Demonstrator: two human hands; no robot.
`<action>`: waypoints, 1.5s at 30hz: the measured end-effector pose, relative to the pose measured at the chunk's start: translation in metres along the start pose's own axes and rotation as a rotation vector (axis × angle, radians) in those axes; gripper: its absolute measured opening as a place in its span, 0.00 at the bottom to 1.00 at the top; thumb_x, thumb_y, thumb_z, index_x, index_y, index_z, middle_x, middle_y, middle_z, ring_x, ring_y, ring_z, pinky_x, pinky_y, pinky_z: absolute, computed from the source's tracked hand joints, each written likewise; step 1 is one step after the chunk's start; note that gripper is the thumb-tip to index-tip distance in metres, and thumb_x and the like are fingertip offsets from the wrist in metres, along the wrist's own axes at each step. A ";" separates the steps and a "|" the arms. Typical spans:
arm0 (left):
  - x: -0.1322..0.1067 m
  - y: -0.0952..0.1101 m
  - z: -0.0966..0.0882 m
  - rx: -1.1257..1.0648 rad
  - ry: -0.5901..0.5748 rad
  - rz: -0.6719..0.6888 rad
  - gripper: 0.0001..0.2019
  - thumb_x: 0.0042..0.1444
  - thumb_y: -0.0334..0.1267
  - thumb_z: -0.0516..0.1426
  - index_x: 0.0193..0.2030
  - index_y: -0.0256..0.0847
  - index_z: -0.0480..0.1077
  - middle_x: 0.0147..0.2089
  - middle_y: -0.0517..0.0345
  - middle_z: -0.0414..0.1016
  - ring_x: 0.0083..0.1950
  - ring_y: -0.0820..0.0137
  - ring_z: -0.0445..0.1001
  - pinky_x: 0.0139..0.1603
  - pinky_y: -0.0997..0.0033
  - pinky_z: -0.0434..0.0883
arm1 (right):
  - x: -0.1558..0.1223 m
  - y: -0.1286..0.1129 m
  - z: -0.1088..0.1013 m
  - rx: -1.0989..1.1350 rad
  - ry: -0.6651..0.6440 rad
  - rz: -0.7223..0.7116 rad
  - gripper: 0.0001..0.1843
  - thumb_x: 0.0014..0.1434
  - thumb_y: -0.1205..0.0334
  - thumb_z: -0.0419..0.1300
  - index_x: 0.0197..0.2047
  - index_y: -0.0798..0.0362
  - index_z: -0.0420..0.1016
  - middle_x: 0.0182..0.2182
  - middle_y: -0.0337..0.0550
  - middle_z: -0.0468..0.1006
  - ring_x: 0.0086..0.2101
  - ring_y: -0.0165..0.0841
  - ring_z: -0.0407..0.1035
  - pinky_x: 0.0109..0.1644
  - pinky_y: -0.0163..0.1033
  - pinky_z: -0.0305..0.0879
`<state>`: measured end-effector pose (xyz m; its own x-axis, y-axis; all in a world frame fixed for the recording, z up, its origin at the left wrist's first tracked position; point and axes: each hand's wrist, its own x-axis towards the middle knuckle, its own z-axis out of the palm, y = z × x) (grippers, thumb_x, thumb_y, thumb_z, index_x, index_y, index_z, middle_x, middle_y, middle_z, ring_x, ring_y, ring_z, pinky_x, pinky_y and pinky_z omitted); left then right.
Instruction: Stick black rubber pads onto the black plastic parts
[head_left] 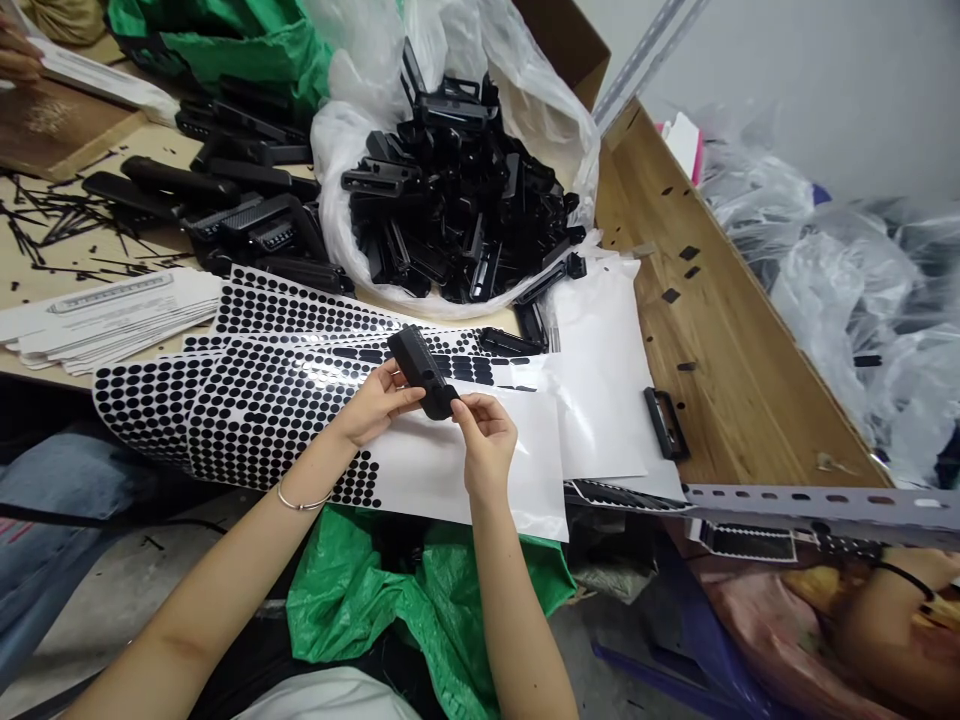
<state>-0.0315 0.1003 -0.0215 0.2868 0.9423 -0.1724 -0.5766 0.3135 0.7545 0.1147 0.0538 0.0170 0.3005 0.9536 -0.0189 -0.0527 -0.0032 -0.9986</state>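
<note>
A long black plastic part [421, 370] is held tilted above the sticker sheets. My left hand [382, 402] grips its left side, with thumb and fingers closed on it. At its lower right end, my right hand [486, 430] pinches the part between thumb and fingers; anything small under that thumb is hidden. Beneath the hands lie white sheets of round black stickers [277, 400], partly peeled to bare backing near the right. A strip of longer black stickers [469, 370] lies just behind the part.
Behind is a clear plastic bag [334, 190] heaped with black plastic parts [465, 200]. Printed papers [127, 320] and black ties lie at left. A wooden board [735, 340] slants along the right. A green sack [337, 590] hangs below the edge. Other people's hands show at far left and right.
</note>
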 end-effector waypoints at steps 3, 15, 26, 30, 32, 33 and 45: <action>0.000 0.000 0.001 -0.001 -0.007 0.003 0.20 0.38 0.36 0.72 0.39 0.41 0.74 0.38 0.60 0.79 0.43 0.68 0.78 0.44 0.71 0.77 | 0.000 0.000 0.001 0.013 0.008 0.010 0.10 0.48 0.58 0.69 0.29 0.52 0.73 0.28 0.37 0.74 0.31 0.30 0.69 0.41 0.40 0.68; -0.001 0.001 0.000 0.001 -0.009 -0.004 0.20 0.38 0.36 0.73 0.39 0.41 0.75 0.37 0.60 0.79 0.42 0.70 0.78 0.42 0.73 0.77 | 0.000 0.003 0.001 0.006 0.025 -0.005 0.11 0.48 0.57 0.69 0.30 0.52 0.73 0.29 0.38 0.75 0.32 0.31 0.70 0.41 0.41 0.69; 0.000 -0.003 -0.003 0.045 -0.008 0.007 0.20 0.39 0.36 0.72 0.39 0.42 0.74 0.38 0.60 0.79 0.43 0.68 0.78 0.46 0.69 0.76 | -0.003 0.002 0.007 -0.081 0.094 -0.061 0.11 0.48 0.57 0.68 0.28 0.53 0.71 0.28 0.39 0.75 0.32 0.32 0.70 0.39 0.40 0.71; -0.001 -0.002 -0.002 0.051 -0.006 0.015 0.19 0.38 0.36 0.72 0.39 0.42 0.75 0.38 0.59 0.79 0.43 0.67 0.78 0.45 0.69 0.76 | -0.005 0.003 0.010 -0.076 0.121 -0.130 0.09 0.49 0.61 0.68 0.26 0.52 0.71 0.25 0.37 0.73 0.30 0.30 0.69 0.36 0.38 0.70; -0.001 -0.001 0.000 0.053 -0.008 0.018 0.19 0.38 0.37 0.73 0.39 0.41 0.75 0.38 0.59 0.79 0.43 0.67 0.78 0.45 0.68 0.77 | -0.006 0.005 0.011 -0.071 0.135 -0.171 0.09 0.49 0.62 0.68 0.26 0.52 0.71 0.24 0.36 0.73 0.29 0.30 0.68 0.35 0.38 0.70; -0.002 -0.001 0.000 0.052 -0.012 0.016 0.20 0.38 0.38 0.73 0.38 0.41 0.74 0.38 0.59 0.79 0.43 0.67 0.78 0.44 0.69 0.77 | -0.007 0.006 0.011 -0.071 0.143 -0.189 0.09 0.49 0.62 0.68 0.26 0.52 0.71 0.24 0.36 0.73 0.29 0.30 0.68 0.35 0.38 0.69; 0.000 -0.003 0.002 0.074 -0.059 -0.013 0.22 0.39 0.40 0.72 0.40 0.41 0.71 0.41 0.57 0.77 0.45 0.66 0.78 0.45 0.67 0.77 | -0.012 0.019 0.010 -0.251 0.195 -0.405 0.11 0.55 0.59 0.66 0.26 0.50 0.70 0.24 0.37 0.71 0.27 0.30 0.65 0.30 0.39 0.66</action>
<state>-0.0290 0.0988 -0.0225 0.3400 0.9289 -0.1469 -0.5150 0.3146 0.7973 0.1003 0.0456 -0.0013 0.4231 0.8195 0.3866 0.3279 0.2593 -0.9084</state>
